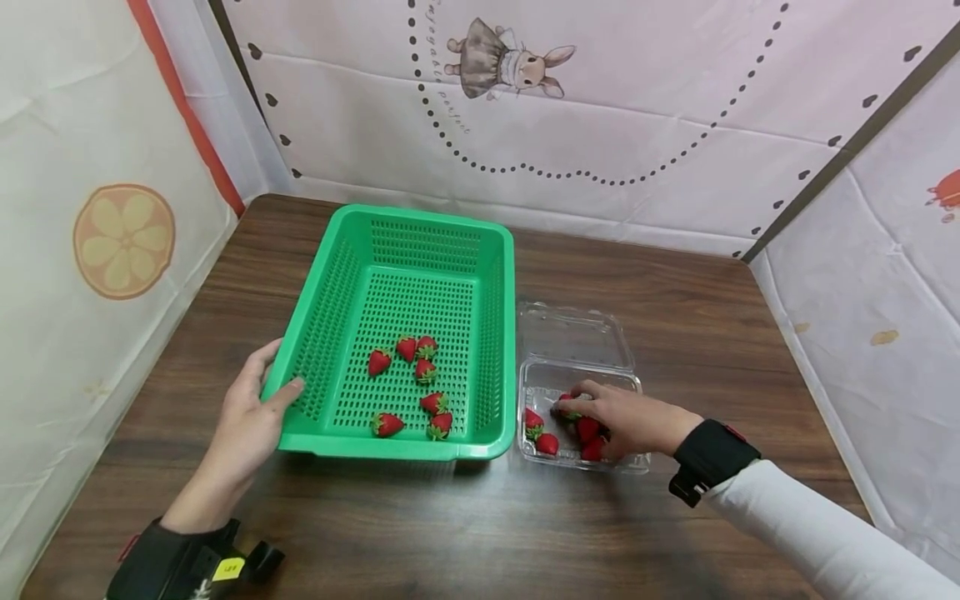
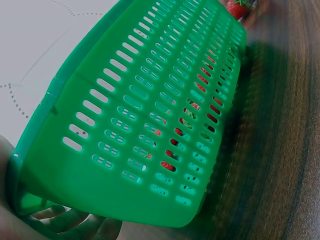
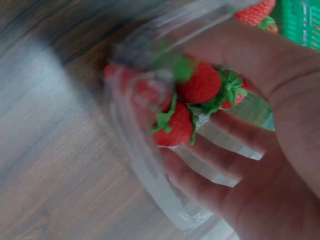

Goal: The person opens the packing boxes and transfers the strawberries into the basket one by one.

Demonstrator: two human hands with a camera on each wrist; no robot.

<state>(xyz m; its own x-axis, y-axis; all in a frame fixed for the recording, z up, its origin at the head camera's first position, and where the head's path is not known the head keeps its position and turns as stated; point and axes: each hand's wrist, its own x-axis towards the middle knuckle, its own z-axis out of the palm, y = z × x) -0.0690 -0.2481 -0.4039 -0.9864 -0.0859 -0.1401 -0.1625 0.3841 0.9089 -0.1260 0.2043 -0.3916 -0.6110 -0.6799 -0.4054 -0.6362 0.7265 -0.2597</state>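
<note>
The right hand [image 1: 626,419] reaches into the clear plastic clamshell punnet [image 1: 581,392], which sits open on the dark wood-grain bench [image 1: 675,308] just right of the green perforated plastic basket [image 1: 405,333]. Its fingers are curled among the small red strawberries with green caps [image 3: 200,85] in the punnet; the right wrist view shows two berries close against the fingers, but whether any is actually pinched I cannot tell. The left hand [image 1: 251,408] rests on the basket's near-left corner, thumb lying over the rim, the other fingers underneath at the outside wall.

Seven more strawberries [image 1: 423,371] lie loose on the basket floor, toward its near half.

The berries look light and small, probably somewhat smooth-skinned, so a gentle fingertip pinch across the widest part of the body seems the surest hold; the leafy cap would likely give way or slip. If real fruit, they would bruise under hard pressure. The punnet appears thin and flexible, liable to slide or buckle if pushed, while the basket looks stiff and light, best steadied at its rim.
</note>
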